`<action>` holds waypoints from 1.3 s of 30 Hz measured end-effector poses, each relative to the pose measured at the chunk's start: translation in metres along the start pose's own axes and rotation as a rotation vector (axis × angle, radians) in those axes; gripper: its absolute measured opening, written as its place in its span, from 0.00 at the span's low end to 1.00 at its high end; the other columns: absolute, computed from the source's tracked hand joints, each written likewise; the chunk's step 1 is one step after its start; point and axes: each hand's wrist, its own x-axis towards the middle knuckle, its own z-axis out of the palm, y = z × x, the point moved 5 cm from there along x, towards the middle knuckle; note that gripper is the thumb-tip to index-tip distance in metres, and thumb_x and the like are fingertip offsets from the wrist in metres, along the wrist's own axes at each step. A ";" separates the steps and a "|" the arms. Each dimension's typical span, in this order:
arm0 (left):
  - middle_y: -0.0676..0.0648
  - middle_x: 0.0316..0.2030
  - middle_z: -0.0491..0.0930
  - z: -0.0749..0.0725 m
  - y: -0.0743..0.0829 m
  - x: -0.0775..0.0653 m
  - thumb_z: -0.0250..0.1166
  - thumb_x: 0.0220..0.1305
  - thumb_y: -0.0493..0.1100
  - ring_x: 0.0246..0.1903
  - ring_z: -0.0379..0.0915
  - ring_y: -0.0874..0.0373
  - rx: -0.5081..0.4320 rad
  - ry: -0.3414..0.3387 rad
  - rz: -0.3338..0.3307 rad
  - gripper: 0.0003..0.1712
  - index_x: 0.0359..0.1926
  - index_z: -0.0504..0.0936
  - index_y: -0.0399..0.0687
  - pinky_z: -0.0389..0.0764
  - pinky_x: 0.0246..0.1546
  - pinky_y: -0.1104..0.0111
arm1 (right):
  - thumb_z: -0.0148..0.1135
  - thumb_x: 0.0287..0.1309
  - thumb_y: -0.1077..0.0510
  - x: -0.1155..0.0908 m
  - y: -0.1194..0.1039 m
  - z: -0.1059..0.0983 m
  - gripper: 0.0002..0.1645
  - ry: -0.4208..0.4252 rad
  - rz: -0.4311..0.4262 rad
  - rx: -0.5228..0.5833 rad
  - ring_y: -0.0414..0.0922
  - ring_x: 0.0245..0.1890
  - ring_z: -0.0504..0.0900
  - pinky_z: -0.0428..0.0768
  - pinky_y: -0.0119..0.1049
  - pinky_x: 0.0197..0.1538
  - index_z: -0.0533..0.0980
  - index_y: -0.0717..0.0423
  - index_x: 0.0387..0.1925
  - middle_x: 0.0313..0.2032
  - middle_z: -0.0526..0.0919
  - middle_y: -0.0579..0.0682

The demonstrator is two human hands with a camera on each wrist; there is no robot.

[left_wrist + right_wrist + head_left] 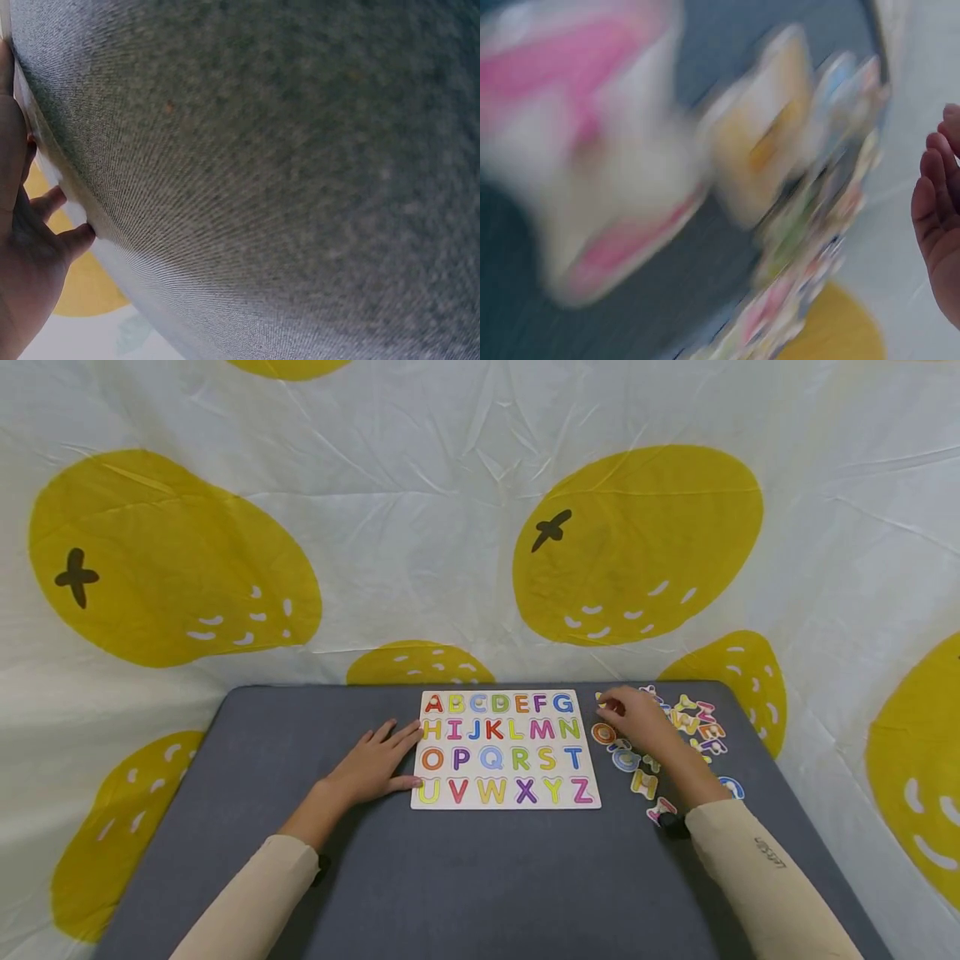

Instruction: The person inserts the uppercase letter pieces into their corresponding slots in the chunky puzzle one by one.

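A white alphabet puzzle board (507,773) with colourful letter shapes from A to Z lies on the table. My left hand (371,766) rests at the board's left edge, fingers spread and the thumb near the U. To the right of the board, my right hand (637,717) hovers by the loose letter pieces, its fingers loosely bent. I see no piece in its grasp, though the fingertips are partly hidden. In the right wrist view, a pink-and-white piece (585,97) and a yellowish piece (761,142) look blurred.
Several loose letters, among them an orange O (603,733) and a yellow H (643,784), are scattered over the right of the grey table (495,877). A blue-edged piece (731,787) lies beside the right forearm. A white curtain (420,543) with yellow fruit prints hangs behind.
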 end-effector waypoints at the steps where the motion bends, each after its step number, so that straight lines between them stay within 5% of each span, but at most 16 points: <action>1: 0.49 0.82 0.52 0.000 0.000 0.000 0.61 0.66 0.73 0.79 0.50 0.35 0.001 0.001 0.000 0.54 0.83 0.54 0.53 0.59 0.71 0.33 | 0.70 0.66 0.60 -0.004 0.007 -0.003 0.12 0.009 0.003 -0.008 0.50 0.36 0.81 0.80 0.49 0.43 0.84 0.63 0.47 0.37 0.85 0.56; 9: 0.49 0.82 0.53 0.001 0.003 -0.001 0.60 0.67 0.73 0.79 0.50 0.34 -0.007 0.003 0.009 0.54 0.83 0.55 0.53 0.60 0.71 0.33 | 0.68 0.67 0.58 -0.037 0.067 -0.029 0.15 0.038 0.103 -0.030 0.55 0.39 0.82 0.79 0.54 0.46 0.83 0.65 0.50 0.38 0.86 0.59; 14: 0.49 0.82 0.54 0.001 0.005 -0.002 0.61 0.67 0.72 0.78 0.51 0.34 -0.011 0.014 0.013 0.53 0.82 0.56 0.52 0.60 0.70 0.32 | 0.66 0.69 0.55 -0.053 0.099 -0.051 0.16 0.114 0.215 -0.062 0.55 0.38 0.80 0.77 0.45 0.40 0.82 0.64 0.49 0.38 0.85 0.60; 23: 0.50 0.82 0.52 0.000 0.004 -0.001 0.60 0.67 0.73 0.79 0.49 0.35 -0.016 0.008 0.002 0.54 0.83 0.55 0.53 0.59 0.72 0.33 | 0.64 0.71 0.54 -0.074 0.152 -0.060 0.20 0.103 0.350 -0.051 0.54 0.34 0.77 0.74 0.35 0.34 0.80 0.71 0.47 0.37 0.83 0.66; 31: 0.49 0.82 0.53 -0.001 0.003 -0.001 0.61 0.66 0.73 0.78 0.51 0.34 -0.011 0.016 0.012 0.54 0.82 0.55 0.53 0.60 0.70 0.33 | 0.64 0.71 0.44 -0.084 0.168 -0.054 0.30 0.038 0.415 -0.051 0.54 0.34 0.75 0.71 0.39 0.35 0.80 0.72 0.46 0.33 0.83 0.61; 39: 0.50 0.82 0.51 0.001 0.000 0.000 0.60 0.66 0.74 0.79 0.49 0.35 -0.005 0.006 0.003 0.54 0.83 0.54 0.54 0.59 0.71 0.33 | 0.61 0.73 0.46 -0.082 0.163 -0.055 0.27 0.056 0.445 -0.044 0.54 0.34 0.76 0.72 0.38 0.34 0.79 0.71 0.47 0.34 0.83 0.64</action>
